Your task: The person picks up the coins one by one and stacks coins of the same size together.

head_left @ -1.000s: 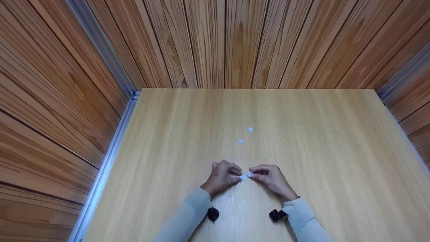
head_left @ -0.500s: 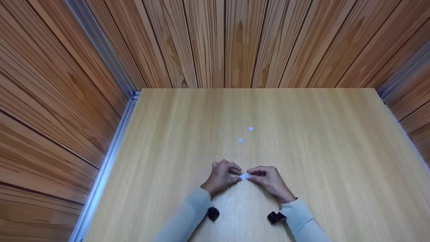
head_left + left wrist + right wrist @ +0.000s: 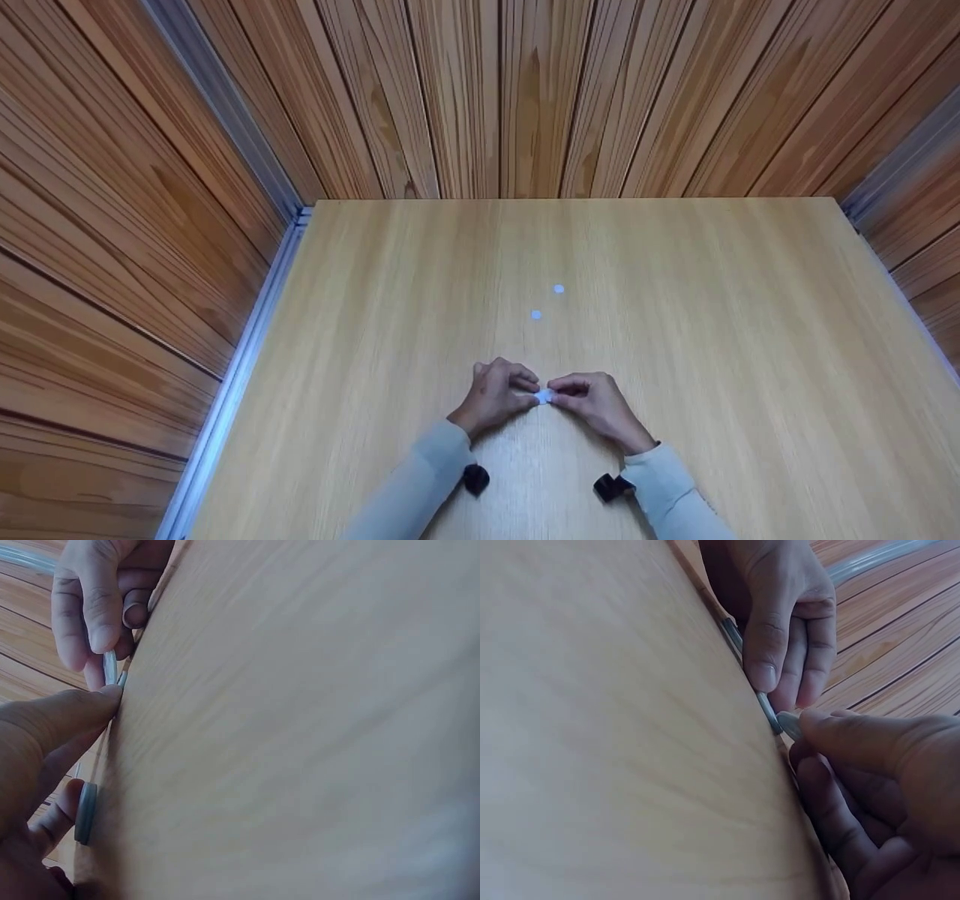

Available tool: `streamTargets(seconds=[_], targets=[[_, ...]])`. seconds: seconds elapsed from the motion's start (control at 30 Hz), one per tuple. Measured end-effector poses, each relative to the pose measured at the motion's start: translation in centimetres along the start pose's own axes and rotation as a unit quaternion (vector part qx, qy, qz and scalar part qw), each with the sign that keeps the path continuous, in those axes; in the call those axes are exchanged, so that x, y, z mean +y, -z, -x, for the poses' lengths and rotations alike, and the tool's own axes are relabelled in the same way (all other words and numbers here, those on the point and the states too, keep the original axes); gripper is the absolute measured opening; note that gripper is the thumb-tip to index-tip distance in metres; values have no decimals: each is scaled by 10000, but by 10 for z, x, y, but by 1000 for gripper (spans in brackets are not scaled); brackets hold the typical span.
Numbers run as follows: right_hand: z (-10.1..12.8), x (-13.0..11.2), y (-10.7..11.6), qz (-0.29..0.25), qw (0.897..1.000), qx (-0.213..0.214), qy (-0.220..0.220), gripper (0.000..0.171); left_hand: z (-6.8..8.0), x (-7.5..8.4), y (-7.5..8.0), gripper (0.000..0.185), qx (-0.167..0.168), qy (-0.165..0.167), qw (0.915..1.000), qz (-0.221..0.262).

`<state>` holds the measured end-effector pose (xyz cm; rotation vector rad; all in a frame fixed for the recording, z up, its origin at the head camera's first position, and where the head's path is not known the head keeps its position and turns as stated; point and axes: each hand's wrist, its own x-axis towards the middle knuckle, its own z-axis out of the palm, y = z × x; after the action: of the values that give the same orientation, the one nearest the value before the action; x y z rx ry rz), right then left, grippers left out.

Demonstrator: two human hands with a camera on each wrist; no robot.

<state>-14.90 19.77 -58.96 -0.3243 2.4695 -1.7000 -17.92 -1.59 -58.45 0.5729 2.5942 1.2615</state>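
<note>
Small pale round discs are at both hands, close together near the middle of the wooden table (image 3: 420, 315). The left hand (image 3: 495, 391) rests low, its thumb and a finger holding a disc (image 3: 767, 714) at the tabletop. Beneath that hand, by its other fingers, is another disc (image 3: 85, 814), hidden in the head view. The right hand (image 3: 596, 403) pinches a tilted disc (image 3: 788, 724) by thumb and fingers, its edge against or just over the left hand's disc; whether they touch I cannot tell.
Two more pale discs lie farther back, one disc (image 3: 536, 315) nearer and one disc (image 3: 559, 289) beyond it to the right. Wooden plank walls (image 3: 536, 97) rise behind and beside the table. A metal rail (image 3: 240, 360) follows the left edge. Both wrists carry a black camera (image 3: 476, 478).
The right hand has moved left and slightly nearer the person, bringing its disc to the left hand's disc. The left hand and the two back discs have stayed in place.
</note>
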Motion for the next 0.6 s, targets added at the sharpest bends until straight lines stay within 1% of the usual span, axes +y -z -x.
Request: streamTargets(seconds=[0.13,0.33,0.4,0.47,0.6], targets=[[1,-5,-2,37,10000,-3,-9,16,0,-2,-1,18,7,7,10000,-7],[3,-24,-6,174,9998,-8,-19,15,0,-3,-1,18,47,-60,10000,-18],[3,-27,-6,195,9998,-3,10,15,0,-3,-1,18,31,-61,10000,28],[3,-24,-6,239,9997,16,24,16,-1,-2,0,18,0,-41,10000,73],[-1,-11,-6,270,9996,71,-27,16,-1,-2,1,18,-59,4,9999,155]])
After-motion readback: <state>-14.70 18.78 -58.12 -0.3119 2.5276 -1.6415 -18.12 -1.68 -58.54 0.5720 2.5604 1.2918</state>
